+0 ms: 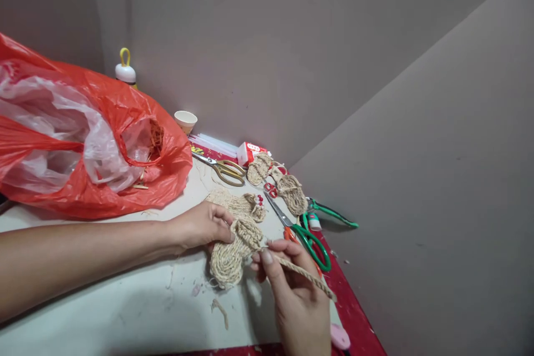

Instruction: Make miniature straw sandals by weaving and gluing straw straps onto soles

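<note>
A small woven straw slipper point(228, 264) is gripped at its left side by my left hand point(207, 227), thumb on top. My right hand point(292, 283) pinches beside the slipper's right edge, with a braided straw cord point(308, 276) running across its fingers to the lower right. Whether the cord is joined to the slipper is hidden by the fingertips. Just behind, a second straw slipper point(240, 206) with red beads at its tip lies on the white table top point(167, 306). Scissors with green handles point(311, 245) lie open to the right.
A red plastic bag point(167, 178) bulges at left. Behind lie brown-handled scissors point(227, 171), a paper cup point(186, 120), a red-and-white box point(252, 151), small straw slippers point(292, 193) and green pliers point(334, 212). A bottle point(125, 71) stands by the wall. Straw scraps point(220, 312) litter the front.
</note>
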`<state>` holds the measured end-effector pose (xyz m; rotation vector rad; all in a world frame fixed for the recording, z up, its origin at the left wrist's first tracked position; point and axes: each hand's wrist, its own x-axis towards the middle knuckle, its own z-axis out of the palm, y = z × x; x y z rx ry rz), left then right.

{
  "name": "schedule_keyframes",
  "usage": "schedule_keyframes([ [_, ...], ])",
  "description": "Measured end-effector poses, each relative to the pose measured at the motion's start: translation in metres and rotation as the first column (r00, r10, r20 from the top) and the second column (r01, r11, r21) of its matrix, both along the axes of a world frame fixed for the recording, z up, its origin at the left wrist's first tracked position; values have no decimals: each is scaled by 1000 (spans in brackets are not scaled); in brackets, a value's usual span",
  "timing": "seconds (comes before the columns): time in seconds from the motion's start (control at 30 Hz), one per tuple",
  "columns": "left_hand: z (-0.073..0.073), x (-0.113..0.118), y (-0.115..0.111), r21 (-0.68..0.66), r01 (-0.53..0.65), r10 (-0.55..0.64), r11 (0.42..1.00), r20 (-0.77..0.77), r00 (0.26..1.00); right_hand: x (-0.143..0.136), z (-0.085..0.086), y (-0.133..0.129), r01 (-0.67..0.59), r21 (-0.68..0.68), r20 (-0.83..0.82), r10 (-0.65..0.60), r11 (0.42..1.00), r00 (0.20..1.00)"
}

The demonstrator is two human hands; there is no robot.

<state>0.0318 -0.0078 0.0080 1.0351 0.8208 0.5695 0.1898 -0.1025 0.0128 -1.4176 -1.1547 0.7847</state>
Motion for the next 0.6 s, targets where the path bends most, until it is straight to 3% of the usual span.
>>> schedule_keyframes([
  [0.2, -12, 5, 1, -56, -39, 41, 998, 48, 998, 4, -11, 0, -13, -4, 212, 14, 1000, 977],
  [0.37, -12, 7, -1, -40, -26, 28, 999, 33, 999, 11, -16, 3, -78, -14, 293, 79, 997, 953],
  [0.6, -12, 9, -5, -54, -30, 32, 998, 24, 999, 11, -7, -2, 41, 116, 372, -82, 992, 925],
])
